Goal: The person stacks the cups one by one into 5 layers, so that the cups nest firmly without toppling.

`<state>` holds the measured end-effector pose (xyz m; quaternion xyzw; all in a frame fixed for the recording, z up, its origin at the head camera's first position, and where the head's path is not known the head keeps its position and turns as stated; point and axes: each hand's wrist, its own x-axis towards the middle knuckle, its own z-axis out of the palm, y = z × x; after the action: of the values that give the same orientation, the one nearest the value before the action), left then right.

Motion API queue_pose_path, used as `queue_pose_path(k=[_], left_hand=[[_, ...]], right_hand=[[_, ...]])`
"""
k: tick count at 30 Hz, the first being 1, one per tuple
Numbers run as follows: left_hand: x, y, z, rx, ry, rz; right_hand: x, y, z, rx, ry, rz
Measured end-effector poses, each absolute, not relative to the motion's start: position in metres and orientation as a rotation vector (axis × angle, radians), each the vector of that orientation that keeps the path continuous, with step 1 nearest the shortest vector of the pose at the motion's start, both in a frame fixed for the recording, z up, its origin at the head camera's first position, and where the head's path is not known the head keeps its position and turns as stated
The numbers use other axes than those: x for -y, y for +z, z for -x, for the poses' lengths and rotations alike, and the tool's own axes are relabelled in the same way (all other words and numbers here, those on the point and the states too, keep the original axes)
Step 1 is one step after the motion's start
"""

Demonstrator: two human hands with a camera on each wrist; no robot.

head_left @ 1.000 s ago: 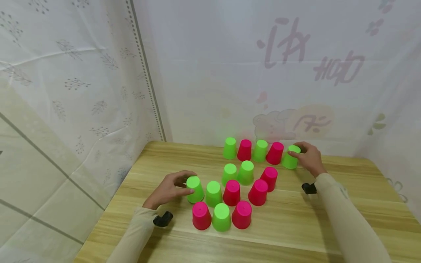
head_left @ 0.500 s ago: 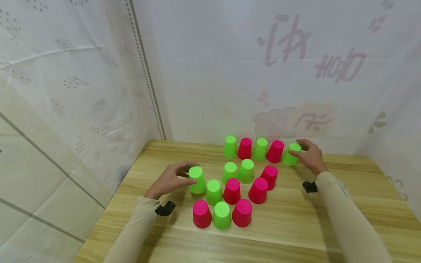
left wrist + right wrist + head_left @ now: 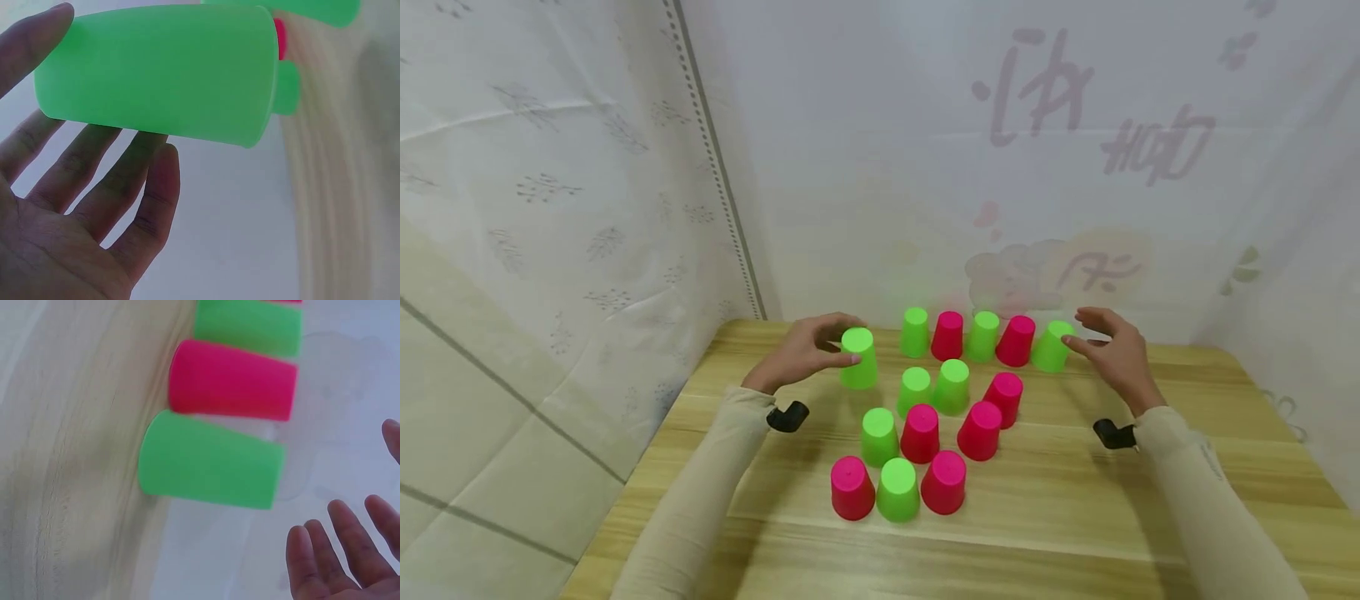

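Observation:
My left hand (image 3: pixel 805 354) pinches an upside-down green plastic cup (image 3: pixel 860 367) between thumb and fingers. In the left wrist view this cup (image 3: pixel 156 72) is gripped near its closed end, and it looks raised off the table. My right hand (image 3: pixel 1117 354) is spread beside the green cup (image 3: pixel 1051 348) that ends the back row on the right. The right wrist view has these fingers (image 3: pixel 353 544) apart from that cup (image 3: pixel 209 462), with nothing held. Along the back row, green and red cups alternate, all mouth down, a red cup (image 3: pixel 1017 342) standing next to the last green one.
Two green cups, one of them a green cup (image 3: pixel 952 387), and a red cup (image 3: pixel 1004 398) stand mid-table. Nearer are another green cup (image 3: pixel 879 437) and two red ones. A red-green-red front row includes a green cup (image 3: pixel 898 490). A patterned curtain (image 3: pixel 865 167) hangs behind the wooden table (image 3: pixel 1037 533).
My left hand has lifted its green cup from the left of the middle row and carried it toward the back. The right hand has let go of the end cup and opened.

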<state>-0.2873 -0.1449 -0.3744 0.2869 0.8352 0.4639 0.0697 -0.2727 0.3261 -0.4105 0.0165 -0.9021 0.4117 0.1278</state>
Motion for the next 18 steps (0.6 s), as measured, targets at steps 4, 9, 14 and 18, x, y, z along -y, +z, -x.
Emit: queue_pose_path(k=[4, 9, 14, 18], left_hand=[[0.134, -0.364, 0.304, -2.530, 1.388, -0.917], [0.118, -0.354, 0.320, -2.564, 1.339, -0.887], [0.096, -0.339, 0.323, -2.565, 1.322, -0.869], [0.078, -0.350, 0.339, -2.550, 1.370, -0.860]], right_hand=[[-0.319, -0.406, 0.261, 2.602, 1.257, -0.127], [-0.306, -0.405, 0.249, 2.618, 1.324, -0.340], [-0.285, -0.396, 0.227, 2.658, 1.363, -0.590], [-0.272, -0.392, 0.212, 2.661, 1.406, -0.731]])
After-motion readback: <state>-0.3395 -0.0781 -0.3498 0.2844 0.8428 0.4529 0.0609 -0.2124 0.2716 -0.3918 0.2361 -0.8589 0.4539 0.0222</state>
